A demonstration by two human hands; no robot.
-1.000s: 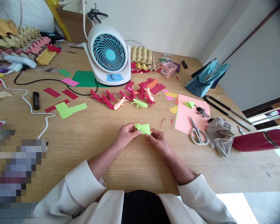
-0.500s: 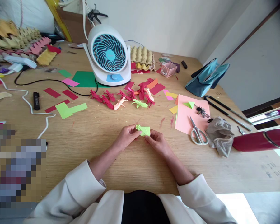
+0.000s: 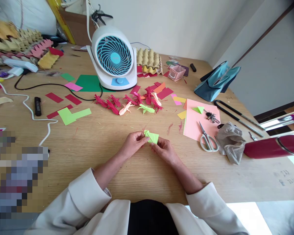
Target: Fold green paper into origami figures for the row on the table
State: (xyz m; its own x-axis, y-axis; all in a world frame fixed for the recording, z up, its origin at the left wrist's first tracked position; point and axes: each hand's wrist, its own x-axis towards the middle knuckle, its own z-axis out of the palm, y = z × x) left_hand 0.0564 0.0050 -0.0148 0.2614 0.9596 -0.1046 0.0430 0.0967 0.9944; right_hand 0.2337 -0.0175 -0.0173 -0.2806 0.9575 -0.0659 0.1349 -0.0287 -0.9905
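Green piece (image 3: 154, 138): held between both hands over the near part of the desk (image 3: 142, 182); creased across, with a small folded part at its left end.
Left hand (image 3: 133, 143): closed on the left end, thumb on the near face; fingertips partly hidden.
Right hand (image 3: 165, 150): closed on the lower right part, thumb at the near edge, fingers mostly behind the paper.
Handling (judged): pinch lightly at the left so as not to crush the small folds; line up edges before pressing; run a thumb outward along each crease; if layers slip, open slightly and realign rather than force. Likely to crease easily and tear at thick corners if pulled.
Folded figures (image 3: 112, 107): lying beyond the hands, in red, pale pink and green.
Scissors (image 3: 208, 140): lying partly on the pink sheets (image 3: 193, 127), to the right.
Basket (image 3: 173, 75): pink, open-topped, near the back; cannot make out contents.
Egg tray (image 3: 149, 58): set beside the fan (image 3: 115, 58), cups seen as raised bumps; no eggs visible.
Bag (image 3: 209, 88): blue, standing at the right; inside hidden.
Bottle (image 3: 264, 147): red, lying on its side; contents not visible.
Box (image 3: 77, 29): brown, behind the fan, pale material at its top; depth not visible.
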